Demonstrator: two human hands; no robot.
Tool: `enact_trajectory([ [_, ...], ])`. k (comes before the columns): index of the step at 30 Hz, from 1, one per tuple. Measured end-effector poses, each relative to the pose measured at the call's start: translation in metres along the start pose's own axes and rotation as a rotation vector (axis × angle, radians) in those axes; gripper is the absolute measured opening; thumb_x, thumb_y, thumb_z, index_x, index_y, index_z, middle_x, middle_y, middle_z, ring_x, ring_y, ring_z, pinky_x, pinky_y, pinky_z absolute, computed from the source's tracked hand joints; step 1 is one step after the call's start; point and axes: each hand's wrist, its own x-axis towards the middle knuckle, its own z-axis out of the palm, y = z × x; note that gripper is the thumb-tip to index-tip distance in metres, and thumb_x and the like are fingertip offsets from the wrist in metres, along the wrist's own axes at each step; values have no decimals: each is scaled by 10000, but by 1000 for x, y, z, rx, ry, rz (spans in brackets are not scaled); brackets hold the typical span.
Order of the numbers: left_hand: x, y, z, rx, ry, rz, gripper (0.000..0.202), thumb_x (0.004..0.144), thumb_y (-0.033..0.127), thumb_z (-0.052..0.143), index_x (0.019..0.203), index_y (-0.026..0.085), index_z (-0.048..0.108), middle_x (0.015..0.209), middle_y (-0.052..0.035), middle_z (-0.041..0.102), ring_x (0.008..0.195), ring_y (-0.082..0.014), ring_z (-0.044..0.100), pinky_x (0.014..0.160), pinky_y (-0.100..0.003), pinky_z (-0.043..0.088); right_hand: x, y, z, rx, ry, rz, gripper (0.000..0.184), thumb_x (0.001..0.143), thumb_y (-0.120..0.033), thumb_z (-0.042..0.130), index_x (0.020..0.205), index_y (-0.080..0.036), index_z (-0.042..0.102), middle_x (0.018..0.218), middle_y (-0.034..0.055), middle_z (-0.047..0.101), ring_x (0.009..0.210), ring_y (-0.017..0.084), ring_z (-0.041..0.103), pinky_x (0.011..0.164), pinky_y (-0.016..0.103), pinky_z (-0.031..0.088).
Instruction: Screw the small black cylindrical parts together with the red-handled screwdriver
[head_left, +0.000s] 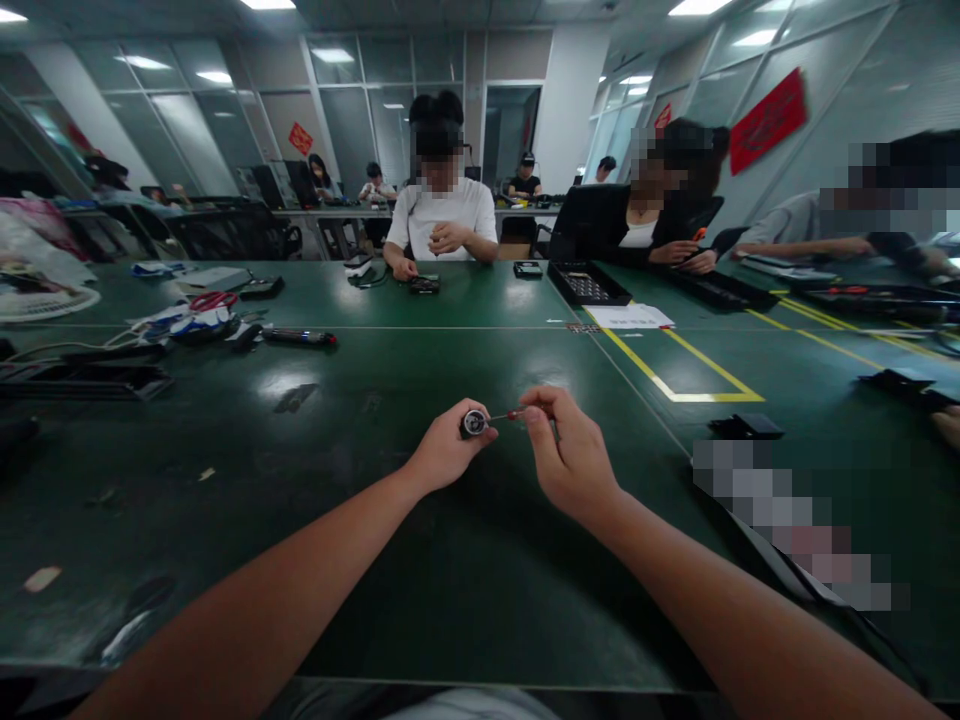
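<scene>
Bare forearms (300,570) come in from both lower corners over the green tabletop (495,610), meeting at a small piece of work near the centre. Between thumb and curled fingers, the left hand (444,450) has closed around a short black cylinder (474,424), its round, silvery end turned toward the camera. Opposite, the right hand (570,455) pinches what looks like a slim screwdriver (514,413) with a reddish handle, though it is too small here to be sure; its thin shaft points at the cylinder's right side, and whether the tip touches cannot be told. Both hands appear raised off the tabletop, so steadiness seems to depend on fingers alone. If the cylinder rolled in that grip, or the shaft were pushed at a slant, the tip could skid off and scratch the rim or jab the left thumb, which lies close to its line. Too light a pinch might let the driver twist loose. Any tiny part dropped could be hard to find against the dark, glossy surface. Well apart to the right, a black block (746,427) rests near the yellow tape (712,398), out of the way.
</scene>
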Motion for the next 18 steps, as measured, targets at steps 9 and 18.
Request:
enact_trajectory([
  [9,0,1,1,-14,-23,4,233,845,374,693,942,189,590,846,5,583,775,-159,525,710,-278,396,0,-2,-3,6,-97,-26,229,1030,-323,447,1011,-219,650,803,30,718,696,175,679,641,298,473],
  [18,0,0,2,29,-18,19,201,850,340,688,924,186,582,821,13,566,751,-148,506,692,-264,379,0,3,-1,9,-41,-26,207,1011,-343,495,1118,-219,622,910,51,735,784,203,699,708,337,510],
])
